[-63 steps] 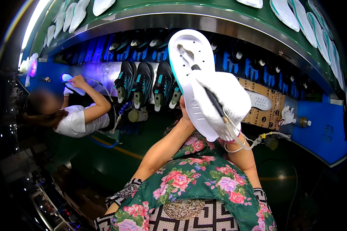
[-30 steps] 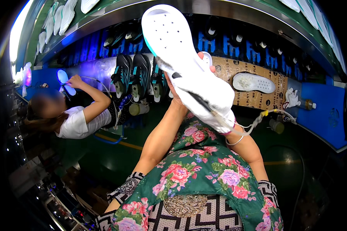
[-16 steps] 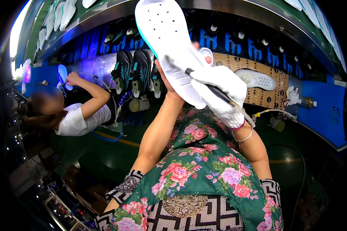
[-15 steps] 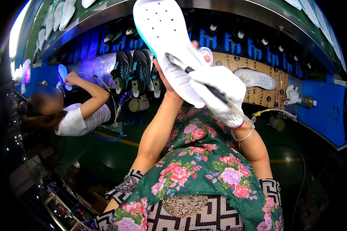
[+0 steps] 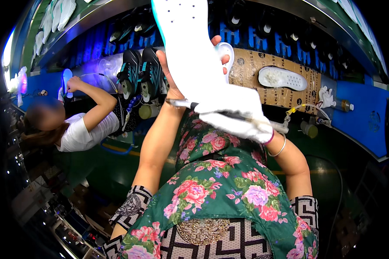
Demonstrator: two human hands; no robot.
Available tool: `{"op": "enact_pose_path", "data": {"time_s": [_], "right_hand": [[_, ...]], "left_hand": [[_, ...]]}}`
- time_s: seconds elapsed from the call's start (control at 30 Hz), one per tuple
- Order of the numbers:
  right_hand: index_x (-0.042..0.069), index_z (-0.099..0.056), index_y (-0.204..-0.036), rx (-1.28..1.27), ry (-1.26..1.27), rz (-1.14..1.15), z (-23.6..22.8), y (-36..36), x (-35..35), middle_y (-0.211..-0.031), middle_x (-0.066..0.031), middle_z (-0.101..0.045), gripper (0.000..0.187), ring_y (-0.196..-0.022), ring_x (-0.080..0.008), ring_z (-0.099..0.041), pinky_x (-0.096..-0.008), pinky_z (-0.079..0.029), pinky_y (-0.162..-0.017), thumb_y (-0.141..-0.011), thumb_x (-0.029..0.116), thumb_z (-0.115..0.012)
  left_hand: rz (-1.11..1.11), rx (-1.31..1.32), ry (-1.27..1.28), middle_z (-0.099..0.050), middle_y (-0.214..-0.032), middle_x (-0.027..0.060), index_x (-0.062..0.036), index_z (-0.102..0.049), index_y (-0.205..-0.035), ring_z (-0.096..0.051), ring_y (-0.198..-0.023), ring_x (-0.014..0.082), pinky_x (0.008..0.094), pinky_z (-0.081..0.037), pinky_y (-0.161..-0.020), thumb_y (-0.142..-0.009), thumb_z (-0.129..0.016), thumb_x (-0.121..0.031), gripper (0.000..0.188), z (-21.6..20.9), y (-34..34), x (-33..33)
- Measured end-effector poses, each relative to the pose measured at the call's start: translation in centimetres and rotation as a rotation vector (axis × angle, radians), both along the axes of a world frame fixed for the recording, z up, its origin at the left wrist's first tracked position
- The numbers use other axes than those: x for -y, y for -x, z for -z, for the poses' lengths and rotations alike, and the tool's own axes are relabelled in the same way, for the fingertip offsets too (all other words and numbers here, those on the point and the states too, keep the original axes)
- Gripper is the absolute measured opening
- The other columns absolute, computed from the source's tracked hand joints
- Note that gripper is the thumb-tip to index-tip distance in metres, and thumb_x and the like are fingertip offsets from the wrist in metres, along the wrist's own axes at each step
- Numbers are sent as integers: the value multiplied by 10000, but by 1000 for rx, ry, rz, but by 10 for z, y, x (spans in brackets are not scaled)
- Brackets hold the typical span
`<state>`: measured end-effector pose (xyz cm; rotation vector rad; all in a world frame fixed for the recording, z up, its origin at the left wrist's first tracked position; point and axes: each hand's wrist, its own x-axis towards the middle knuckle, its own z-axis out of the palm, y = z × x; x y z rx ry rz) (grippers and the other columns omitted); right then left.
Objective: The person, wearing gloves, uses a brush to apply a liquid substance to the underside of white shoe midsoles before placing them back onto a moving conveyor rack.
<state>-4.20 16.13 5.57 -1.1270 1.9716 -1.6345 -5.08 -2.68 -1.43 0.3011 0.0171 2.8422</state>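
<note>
My bare left hand (image 5: 170,74) grips a large white shoe sole (image 5: 186,47) with a teal edge. Its thumb is on the left side and fingertips curl round the right. Small dark holes dot the sole's far part, and its near end is partly covered by my other hand. My right hand (image 5: 235,108), in a white knitted glove, is closed round a brush (image 5: 180,103) with a dark handle. The brush's tip points left, just below the sole and over my left wrist; whether it touches is unclear. Behind my left fingertips, another white sole (image 5: 226,52) shows partly.
A white sole (image 5: 283,78) lies on brown cardboard (image 5: 246,84). Black-and-teal shoes (image 5: 150,71) stand left of my hands. White gloves (image 5: 326,96) and a bottle (image 5: 346,105) lie at right. A co-worker (image 5: 80,125) at left holds a blue-lit sole (image 5: 67,77).
The brush has moved off the sole's face, down and left toward my left wrist. My right hand has lowered slightly. The sole in my left hand has shifted toward the upper edge.
</note>
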Motion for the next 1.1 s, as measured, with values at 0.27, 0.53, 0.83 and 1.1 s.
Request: {"op": "enact_pose_path", "data": {"time_s": [0.27,0.53,0.83,1.1], "right_hand": [[89,-770,-975,-73,124,8,5,-10,1,-911,-76,-748,197,-798,-206,-713,-305,-566,-739,-781,89,-801],[116,-750,-1029,-376,66,136,3,-12,-3,-917,-75,-731,250,-798,-237,-712,-327,-571,-717,-784,71,-775],[88,-754,-1040,3,84,220,3,-18,-10,-917,-61,-735,253,-789,-203,-707,-307,-568,-733,-791,64,-793],[43,-743,-996,-35,168,252,6,-17,-3,-878,-88,-732,202,-799,-183,-709,-296,-561,-693,-801,62,-791]], "left_hand": [[170,-116,308,-467,-1260,164,-61,-384,-1465,-479,-926,316,444,-408,-848,-752,-563,-819,1057,-7,17,22],[408,15,217,-510,-1266,280,44,-445,-1405,-562,-1010,392,482,-474,-775,-731,-532,-771,1061,-9,30,30],[537,316,93,-461,-1375,317,42,-371,-1465,-509,-1174,474,596,-435,-930,-815,-525,-611,934,-22,33,37],[546,390,103,-475,-1386,349,47,-338,-1488,-521,-1201,533,660,-434,-988,-871,-490,-580,893,-14,37,44]]}}
